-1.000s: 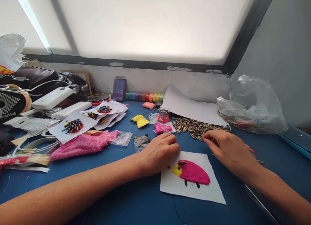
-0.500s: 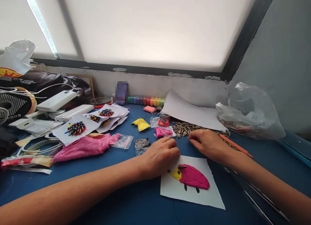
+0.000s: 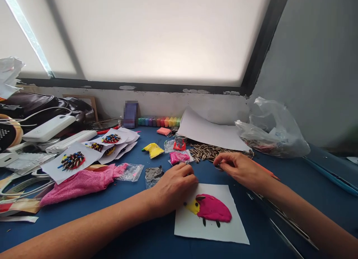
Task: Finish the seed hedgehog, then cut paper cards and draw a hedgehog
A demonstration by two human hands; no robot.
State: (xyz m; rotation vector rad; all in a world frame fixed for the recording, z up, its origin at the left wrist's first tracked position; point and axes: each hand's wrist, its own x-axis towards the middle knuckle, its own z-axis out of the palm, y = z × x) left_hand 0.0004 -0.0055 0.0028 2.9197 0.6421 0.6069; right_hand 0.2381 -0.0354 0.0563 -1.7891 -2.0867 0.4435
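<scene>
A white sheet of paper (image 3: 237,233) lies on the blue table, bearing a magenta clay body (image 3: 216,210) with a yellow clay head (image 3: 192,207). Dark seeds form its legs, and one striped seed sits near the head. Over the paper's upper left corner rests my left hand (image 3: 177,184), fingers curled; what they may hold is hidden. To the right, my right hand (image 3: 237,167) pinches a sunflower seed (image 3: 219,167) between thumb and fingers, just in front of a pile of sunflower seeds (image 3: 208,151).
Bags of yellow clay (image 3: 153,150), pink clay (image 3: 180,157) and grey clay (image 3: 153,176) lie beyond my left hand. Finished seed pictures (image 3: 73,162) and a pink cloth (image 3: 81,182) are at left. A plastic bag (image 3: 276,136) stands back right; metal tools (image 3: 291,220) lie beneath my right forearm.
The view has shifted slightly right, so everything sits further left. My right hand has lifted a little from the table with a seed now showing at its fingertips. My left hand stays at the paper.
</scene>
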